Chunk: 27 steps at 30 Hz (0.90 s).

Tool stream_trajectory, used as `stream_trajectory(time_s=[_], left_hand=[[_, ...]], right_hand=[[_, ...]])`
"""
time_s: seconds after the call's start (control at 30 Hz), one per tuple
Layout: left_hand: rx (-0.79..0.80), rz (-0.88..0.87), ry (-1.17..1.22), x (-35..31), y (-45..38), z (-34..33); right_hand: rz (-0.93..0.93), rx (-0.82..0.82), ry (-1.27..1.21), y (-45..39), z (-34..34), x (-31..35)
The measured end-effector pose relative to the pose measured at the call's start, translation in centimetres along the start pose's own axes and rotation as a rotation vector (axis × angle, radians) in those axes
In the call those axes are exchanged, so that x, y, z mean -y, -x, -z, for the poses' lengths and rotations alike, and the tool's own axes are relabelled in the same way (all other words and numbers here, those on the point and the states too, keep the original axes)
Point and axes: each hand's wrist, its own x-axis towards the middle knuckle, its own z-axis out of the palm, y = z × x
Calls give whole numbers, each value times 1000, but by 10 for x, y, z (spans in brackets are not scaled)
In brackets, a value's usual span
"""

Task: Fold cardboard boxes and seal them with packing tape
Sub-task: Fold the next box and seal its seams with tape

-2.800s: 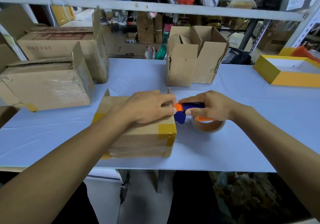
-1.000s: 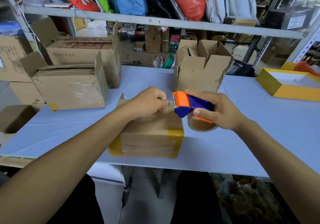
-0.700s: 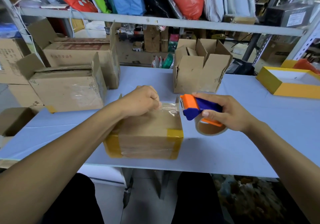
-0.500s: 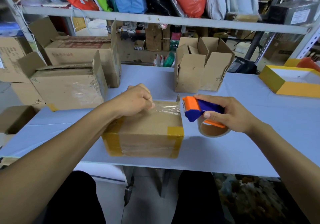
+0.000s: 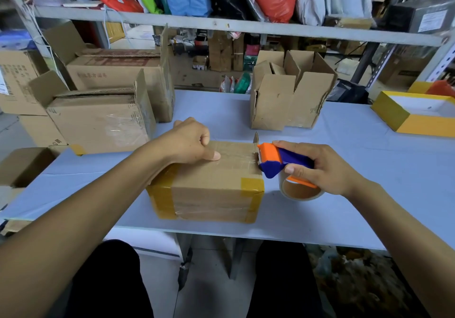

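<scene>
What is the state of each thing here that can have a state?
Box in front: closed, clear tape across its top.
Tape dispenser: held at the box's right top edge.
Left hand: thumb presses the tape down.
Right hand: grips the dispenser.
Small boxes behind: flaps open.
Yellow box: open, no lid.

The tape roll's [image 5: 301, 191] top is hidden by the right hand [image 5: 322, 167]; the left hand's [image 5: 189, 143] fingers are tucked from sight; the yellow box [image 5: 403, 118] is cut off at the right edge.
</scene>
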Motion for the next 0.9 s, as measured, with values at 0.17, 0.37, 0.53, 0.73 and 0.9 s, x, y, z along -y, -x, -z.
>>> stream_trajectory(time_s=[0.17,0.37,0.53,0.73,0.9], left_hand=[[42,-142,-118,-24,-1,-14],[126,-307,-26,-22,3,-25],[176,-411,-11,-43,-12,-26],[172,-424,-206,-43,-15,-42],[211,-386,-237,-45,-15,-40]], right_hand=[[3,-10,21,1,-2,-3],[0,-13,-2,0,-4,-4],[6,-15,-16,1,-3,-4],[-4,-22,-14,1,-7,-9],[11,-1,40,5,2,-21]])
